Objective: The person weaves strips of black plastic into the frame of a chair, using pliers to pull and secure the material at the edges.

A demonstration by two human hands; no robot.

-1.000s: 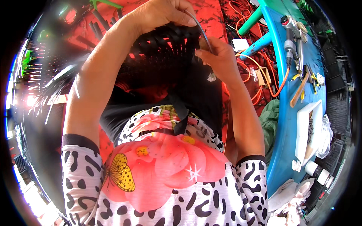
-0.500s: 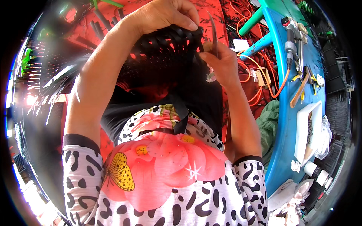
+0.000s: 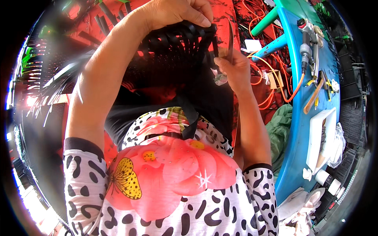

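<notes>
A black woven basket (image 3: 173, 43) of flat strips lies in front of my lap, its rim toward the top. My left hand (image 3: 185, 13) bends over that rim, thumb and fingers pinched on it at the right corner. From there a narrow black strip (image 3: 215, 47) runs down to my right hand (image 3: 236, 70), whose thumb and forefinger close on its lower end. A thin, curved, blade-like piece (image 3: 230, 37) sticks up from the same hand; its lower part is hidden by the fingers. Below the right thumb hangs a small pale, crumpled bit (image 3: 220, 78).
At the right stands a blue table (image 3: 289, 157) with an air tool (image 3: 305, 47), a wooden-handled tool (image 3: 314, 96) and a white tray (image 3: 315, 141). Orange hoses (image 3: 271, 98) and black scraps lie on the red floor. Loose strips (image 3: 59, 86) fan out at the left.
Both hands have shifted slightly right. My right hand has drawn down a little from the rim, and more of the black strip shows between the hands.
</notes>
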